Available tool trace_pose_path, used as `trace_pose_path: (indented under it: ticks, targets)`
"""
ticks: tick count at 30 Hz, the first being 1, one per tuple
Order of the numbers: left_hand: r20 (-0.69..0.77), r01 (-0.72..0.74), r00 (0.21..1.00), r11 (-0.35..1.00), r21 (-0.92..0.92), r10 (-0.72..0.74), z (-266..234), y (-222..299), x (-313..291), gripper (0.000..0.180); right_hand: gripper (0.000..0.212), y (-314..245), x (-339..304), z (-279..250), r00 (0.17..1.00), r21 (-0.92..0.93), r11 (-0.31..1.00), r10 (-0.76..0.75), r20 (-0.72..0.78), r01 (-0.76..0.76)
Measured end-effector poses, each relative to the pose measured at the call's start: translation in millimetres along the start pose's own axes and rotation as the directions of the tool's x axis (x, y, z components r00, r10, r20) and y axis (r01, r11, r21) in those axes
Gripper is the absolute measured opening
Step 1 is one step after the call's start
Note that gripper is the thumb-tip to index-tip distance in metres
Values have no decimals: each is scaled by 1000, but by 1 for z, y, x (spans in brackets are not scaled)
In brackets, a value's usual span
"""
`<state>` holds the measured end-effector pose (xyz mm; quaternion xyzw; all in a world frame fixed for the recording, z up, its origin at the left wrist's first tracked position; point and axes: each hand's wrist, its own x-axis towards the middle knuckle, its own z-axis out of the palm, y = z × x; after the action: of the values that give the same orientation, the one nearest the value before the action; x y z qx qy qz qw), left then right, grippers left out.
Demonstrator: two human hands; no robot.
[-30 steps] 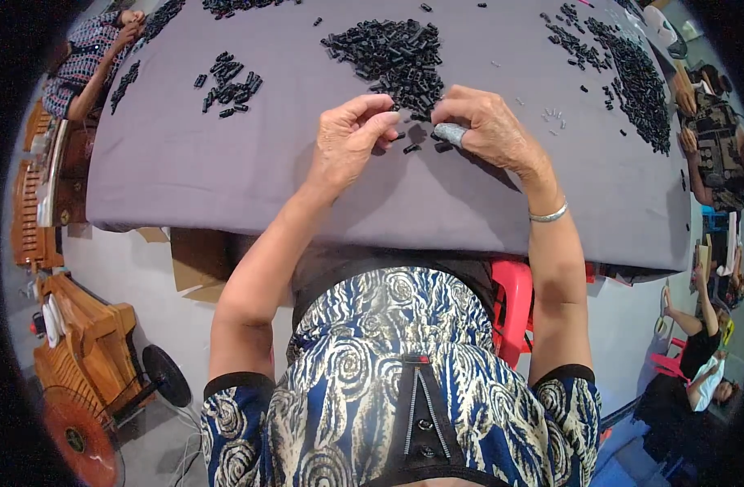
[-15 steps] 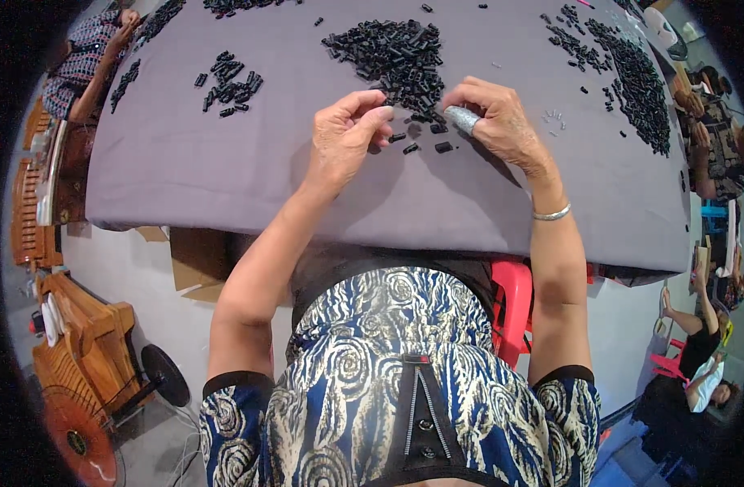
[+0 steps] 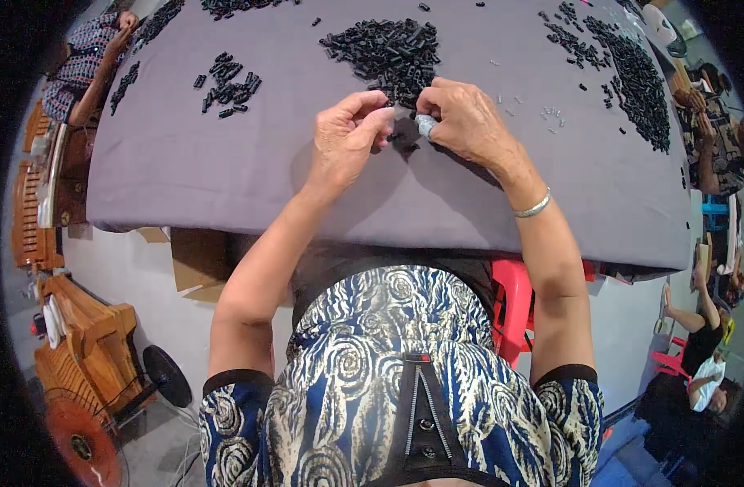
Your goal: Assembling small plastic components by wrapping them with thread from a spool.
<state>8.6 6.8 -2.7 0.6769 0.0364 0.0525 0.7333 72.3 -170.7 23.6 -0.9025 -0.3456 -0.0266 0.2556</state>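
Observation:
A heap of small black cylindrical parts (image 3: 384,50) lies on the grey cloth just beyond my hands. My left hand (image 3: 344,140) is closed in a pinch, thumb against the bent fingers, at the heap's near edge. What it holds is too small to make out. Facing it from the right, my right hand (image 3: 468,128) has its fingers curled in. Silver wrapping (image 3: 425,126) covers one of its digits. Whatever those fingers grip is hidden. A few loose black parts (image 3: 406,144) lie in shadow between the two hands.
The cloth-covered table (image 3: 250,178) holds a smaller black cluster (image 3: 230,85) at left and a long pile (image 3: 638,89) at right. Tiny clear pieces (image 3: 553,115) lie right of my hand. Other people sit at both sides. A red plastic chair (image 3: 511,304) is by my right arm.
My right hand has moved left, closer to my left hand, and its fingers have curled in. More tiny clear pieces show on the cloth at right. My left hand has barely moved.

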Motion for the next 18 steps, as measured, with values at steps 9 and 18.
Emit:
trace_pose_path:
  ticks: [9,18]
  targets:
    - [68,-28,997,1000,-10,29,5,9,-5,22,10,14,-9,-12,982,753,639,183,53,-159]
    - [71,-7,997,1000,-11,8,9,10,-11,18,9,0,-13,-12,987,731,667,151,57,-144]
